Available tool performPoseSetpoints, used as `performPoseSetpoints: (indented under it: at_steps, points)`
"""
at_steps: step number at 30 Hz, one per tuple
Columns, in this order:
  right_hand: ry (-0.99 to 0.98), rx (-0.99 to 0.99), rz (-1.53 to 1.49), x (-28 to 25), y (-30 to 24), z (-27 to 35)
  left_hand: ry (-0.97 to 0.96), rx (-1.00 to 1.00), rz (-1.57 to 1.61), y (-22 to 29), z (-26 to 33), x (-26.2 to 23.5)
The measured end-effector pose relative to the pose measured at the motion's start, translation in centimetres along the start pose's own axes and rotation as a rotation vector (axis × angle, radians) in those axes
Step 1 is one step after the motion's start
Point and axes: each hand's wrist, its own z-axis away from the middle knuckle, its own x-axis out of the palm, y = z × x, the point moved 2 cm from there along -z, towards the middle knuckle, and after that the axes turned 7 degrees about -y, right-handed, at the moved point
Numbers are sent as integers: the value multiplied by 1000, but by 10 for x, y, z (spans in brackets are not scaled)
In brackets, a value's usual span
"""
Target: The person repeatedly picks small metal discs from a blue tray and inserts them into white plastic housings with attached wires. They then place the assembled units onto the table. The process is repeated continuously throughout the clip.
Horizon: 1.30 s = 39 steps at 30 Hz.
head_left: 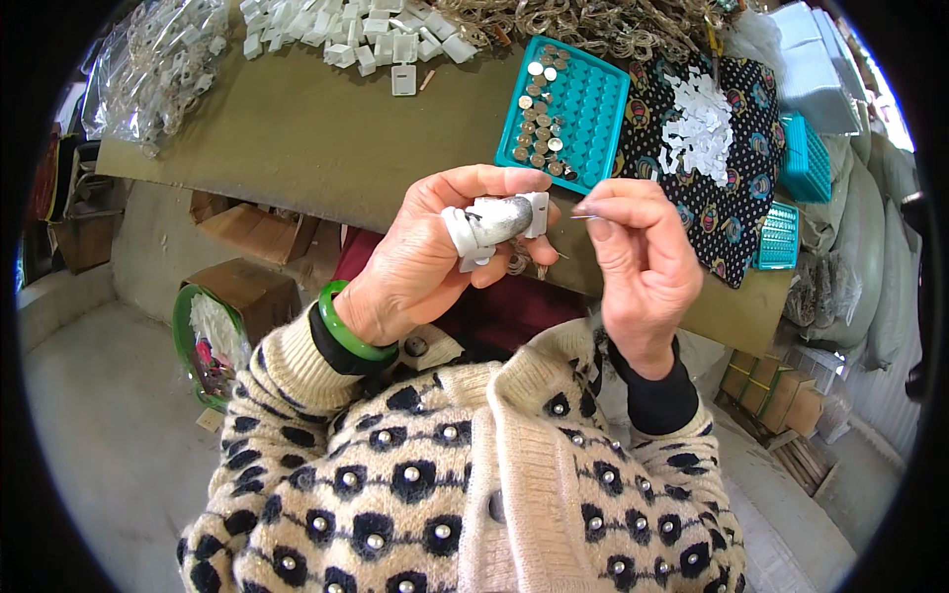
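My left hand [405,237] is closed around a small white plastic case [537,210], held up in front of my chest. White wrapping [499,219] with grey smudges covers one of its digits and lies against the case. Thin wire [561,256] shows below the fingers. Just to the right, my right hand [643,262] pinches a thin, pale sliver [585,215] between thumb and forefinger. It points toward the case but stays apart from it; its exact kind is too small to make out.
Beyond my hands, a teal tray [603,109] on the table [297,128] holds round coin cells. White cases [366,30] and coiled wires [593,20] lie at the back. White slips [697,128] rest on patterned cloth [736,232]. A green basket [183,341] stands lower left.
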Motion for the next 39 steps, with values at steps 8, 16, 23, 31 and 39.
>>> performPoseSetpoints:
  at_steps: [8,16,23,31,39]
  points:
    - [42,-86,75,27,-4,-10,37,19,105,3,5,0]
    - [66,-123,121,33,-8,-14,39,11,166,9,9,0]
    - [22,-163,230,41,-11,-13,67,30,98,9,12,-4]
    - [-38,-46,-2,38,-12,-16,104,63,-17,11,14,0]
    - [-121,-196,282,36,-16,-17,133,70,-114,3,17,1]
